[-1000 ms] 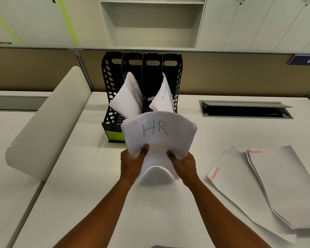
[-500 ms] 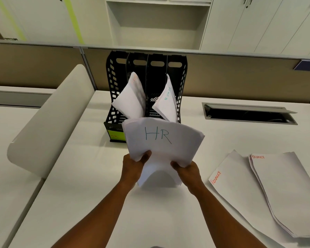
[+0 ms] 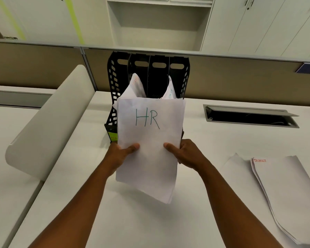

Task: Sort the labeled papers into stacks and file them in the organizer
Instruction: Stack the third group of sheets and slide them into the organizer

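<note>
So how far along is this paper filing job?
Two white paper bundles already stand in the black slotted plastic organizer. The left hand and right hand grip the white HR-marked stack upright before it. The white FINANCE-marked stack lies on the white desk, unfiled.

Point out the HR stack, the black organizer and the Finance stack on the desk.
HR stack (image 3: pixel 149 151): head view, blank middle of the top sheet, below the lettering.
Black organizer (image 3: pixel 113 77): head view, its perforated left side wall.
Finance stack (image 3: pixel 283 190): head view, bare middle of the top sheet.
</note>
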A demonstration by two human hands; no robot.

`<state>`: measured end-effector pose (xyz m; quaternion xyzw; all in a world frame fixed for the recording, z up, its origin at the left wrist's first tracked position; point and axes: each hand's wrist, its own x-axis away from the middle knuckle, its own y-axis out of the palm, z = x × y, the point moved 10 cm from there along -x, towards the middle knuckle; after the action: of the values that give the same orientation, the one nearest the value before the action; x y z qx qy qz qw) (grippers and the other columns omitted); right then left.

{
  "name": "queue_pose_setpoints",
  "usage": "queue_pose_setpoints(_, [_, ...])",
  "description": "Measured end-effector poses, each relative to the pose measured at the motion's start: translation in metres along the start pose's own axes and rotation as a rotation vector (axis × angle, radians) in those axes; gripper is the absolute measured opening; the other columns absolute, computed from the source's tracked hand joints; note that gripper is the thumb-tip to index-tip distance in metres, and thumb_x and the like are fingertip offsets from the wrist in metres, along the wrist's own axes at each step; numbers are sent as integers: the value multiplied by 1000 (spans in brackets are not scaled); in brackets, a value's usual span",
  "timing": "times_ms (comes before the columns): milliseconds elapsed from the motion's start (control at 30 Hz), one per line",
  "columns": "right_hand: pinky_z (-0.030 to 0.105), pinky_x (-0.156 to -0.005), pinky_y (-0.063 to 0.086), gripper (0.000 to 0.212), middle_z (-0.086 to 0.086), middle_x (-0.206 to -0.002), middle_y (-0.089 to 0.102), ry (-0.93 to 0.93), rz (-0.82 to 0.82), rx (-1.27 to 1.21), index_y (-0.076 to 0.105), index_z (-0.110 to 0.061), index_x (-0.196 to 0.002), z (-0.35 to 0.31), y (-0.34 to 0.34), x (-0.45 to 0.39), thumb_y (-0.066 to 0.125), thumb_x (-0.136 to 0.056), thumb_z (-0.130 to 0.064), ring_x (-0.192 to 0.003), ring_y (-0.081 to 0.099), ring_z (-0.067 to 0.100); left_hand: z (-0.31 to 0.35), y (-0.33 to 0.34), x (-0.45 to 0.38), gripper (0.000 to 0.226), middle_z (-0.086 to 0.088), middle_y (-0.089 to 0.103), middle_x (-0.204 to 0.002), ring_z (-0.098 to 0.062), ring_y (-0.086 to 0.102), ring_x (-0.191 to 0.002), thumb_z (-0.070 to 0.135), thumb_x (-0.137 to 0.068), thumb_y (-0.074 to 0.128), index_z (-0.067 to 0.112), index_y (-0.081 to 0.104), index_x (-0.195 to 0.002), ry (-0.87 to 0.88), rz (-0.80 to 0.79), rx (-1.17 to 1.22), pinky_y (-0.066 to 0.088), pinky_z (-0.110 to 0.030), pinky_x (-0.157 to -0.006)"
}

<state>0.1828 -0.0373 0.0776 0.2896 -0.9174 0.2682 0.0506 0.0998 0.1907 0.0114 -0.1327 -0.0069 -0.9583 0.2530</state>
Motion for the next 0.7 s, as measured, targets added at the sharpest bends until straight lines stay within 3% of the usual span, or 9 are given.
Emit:
queue_pose_setpoints(33, [11, -46, 40, 25, -10, -51, 63, -12, -24, 39, 67, -19, -74, -10, 1, -2, 61, -91, -36, -41, 52, 1, 2, -5, -2, 51, -3, 73, -107, -20, 69, -96, 24, -73, 83, 11, 66, -119, -9, -24, -17, 56, -35, -83])
queue_pose_setpoints(100, [19, -47, 42, 25, 6, -62, 68, -29, -77, 111, 69, -15, -85, -29, 4, -7, 60, -91, -38, -39, 49, 9, 5, -15, -7, 61, -3, 74, -107, -23, 69, -98, 36, -66, 87, 13, 66, -118, -16, -61, -52, 56, -39, -86])
queue_pose_setpoints(200, [24, -52, 49, 22, 11, -68, 71, -47, -107, 155, 67, -13, -83, -62, 9, -14, 59, -91, -32, -43, 55, 12, 22, -29, -14, 72, -1, 75, -104, -24, 69, -98, 49, -55, 87, 15, 67, -115, 10, -52, -77, 57, -37, -82])
queue_pose_setpoints(267, [26, -59, 54, 20, 13, -78, 73, -74, -61, 126, 69, -9, -90, -89, 7, -18, 58, -92, -26, -50, 61, 14, 40, -40, -20, 58, 0, 73, -105, -22, 68, -97, 40, -65, 87, 16, 66, -114, 67, 30, -70, 58, -33, -79])
queue_pose_setpoints(300, [21, -58, 52, 21, 12, -79, 73, -103, -27, 124, 69, -6, -94, -102, 6, -22, 57, -92, -23, -49, 61, 10, 48, -47, -24, 54, 0, 71, -108, -21, 67, -98, 34, -70, 85, 19, 62, -117, 97, 96, -60, 58, -30, -76])
queue_pose_setpoints(367, [12, -46, 46, 23, 9, -68, 69, -157, 55, 150, 68, -3, -87, -127, 3, -29, 54, -92, -20, -40, 57, 3, 63, -65, -27, 61, 1, 66, -114, -15, 63, -103, 29, -73, 84, 24, 54, -127, 167, 253, -15, 56, -22, -74])
queue_pose_setpoints(467, [24, -54, 55, 26, 12, -75, 72, -248, 201, 155, 68, 0, -90, -165, 3, -41, 51, -91, -20, -55, 67, 16, 80, -83, -28, 67, 2, 61, -125, -11, 58, -114, 34, -76, 81, 28, 50, -135, 287, 391, -55, 49, -27, -94])
queue_pose_setpoints(600, [31, -58, 60, 28, 14, -91, 72, -314, 284, 70, 67, -1, -100, -196, 22, -58, 45, -93, -17, -62, 70, 23, 107, -67, -33, 44, 8, 62, -128, -5, 57, -118, 33, -91, 65, 29, 55, -134, 379, 264, -134, 44, -14, -89])
queue_pose_setpoints(700, [33, -56, 59, 22, 10, -80, 69, -334, 357, 78, 65, -6, -91, -211, 38, -67, 45, -91, -15, -63, 67, 25, 112, -58, -50, 38, 10, 61, -133, -2, 56, -120, 35, -96, 57, 31, 56, -134, 356, 154, -142, 46, -19, -97])
